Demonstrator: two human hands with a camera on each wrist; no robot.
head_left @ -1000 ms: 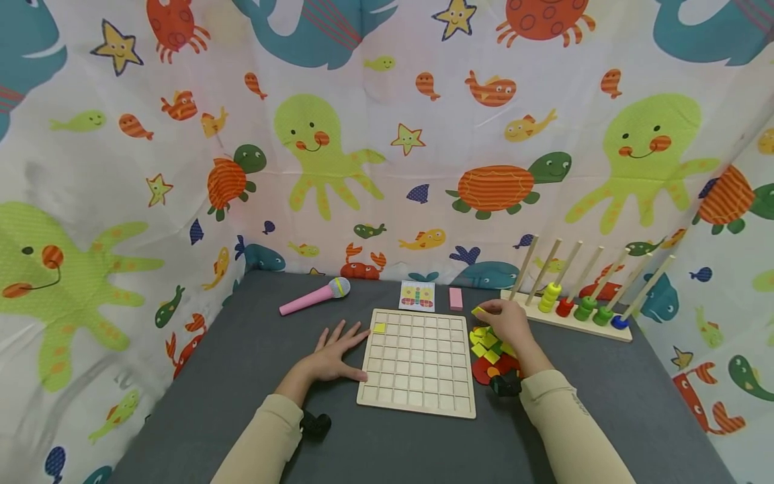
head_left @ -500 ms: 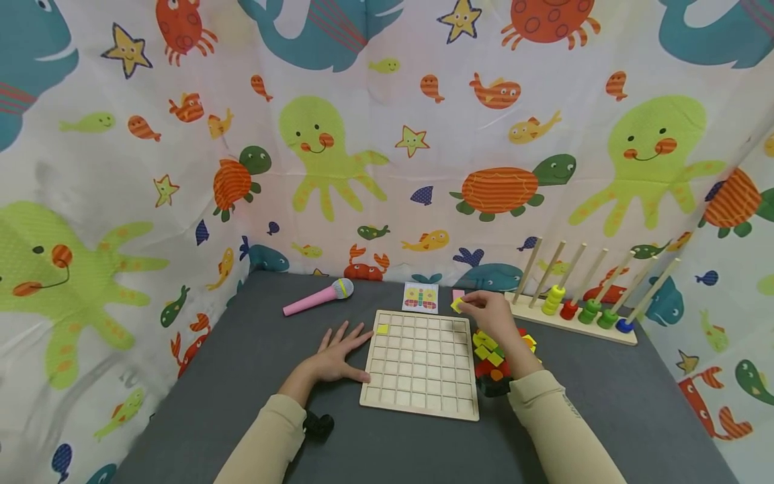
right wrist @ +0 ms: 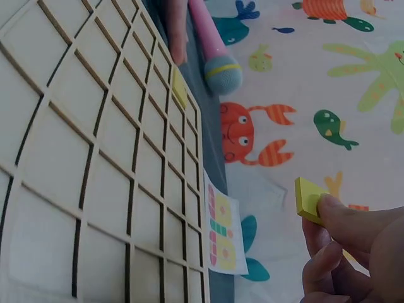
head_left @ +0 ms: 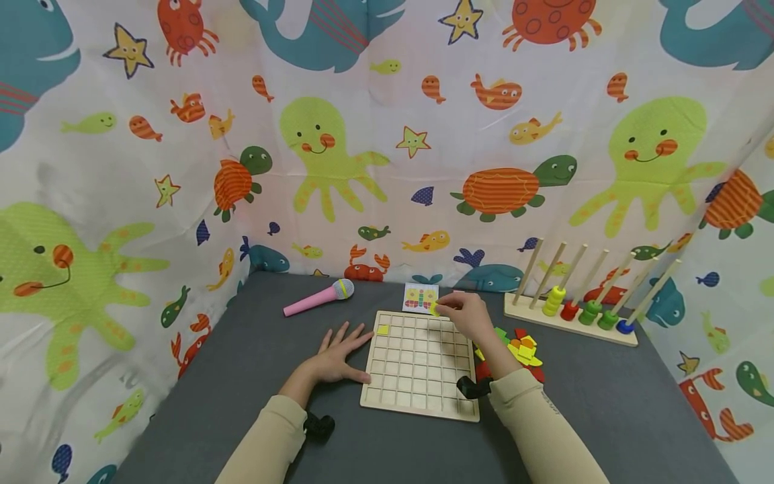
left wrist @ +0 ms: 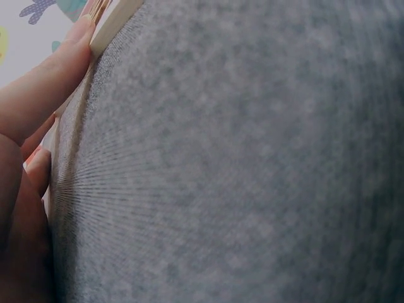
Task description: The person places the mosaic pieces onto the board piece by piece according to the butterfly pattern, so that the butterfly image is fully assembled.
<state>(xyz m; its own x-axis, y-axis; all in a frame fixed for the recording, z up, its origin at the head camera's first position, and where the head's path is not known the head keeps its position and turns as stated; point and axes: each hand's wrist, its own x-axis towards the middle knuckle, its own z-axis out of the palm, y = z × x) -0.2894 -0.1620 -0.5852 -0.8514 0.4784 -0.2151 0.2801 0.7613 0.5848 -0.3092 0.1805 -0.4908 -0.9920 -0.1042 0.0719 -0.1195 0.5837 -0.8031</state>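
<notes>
A wooden grid board (head_left: 417,376) lies on the dark table, with one yellow square tile (head_left: 383,330) in a cell near its far left corner. My left hand (head_left: 332,359) rests along the board's left edge, fingers spread and straight, thumb touching the edge. My right hand (head_left: 468,314) is above the board's far right part and pinches another yellow square tile (right wrist: 310,200) between thumb and fingertips. Behind the board lies a white picture card (head_left: 420,298) with a coloured shape pattern, partly behind that tile in the head view.
Right of the board is a pile of loose coloured pieces (head_left: 523,349), partly hidden by the right forearm. A wooden bead stacker (head_left: 571,319) with upright pegs stands at the back right. A pink toy microphone (head_left: 318,297) lies at the back left. A printed curtain (head_left: 375,154) encloses the table.
My right hand has moved left from beside the piece pile to the board's far right part, carrying the yellow tile. The left hand stays at the board's edge.
</notes>
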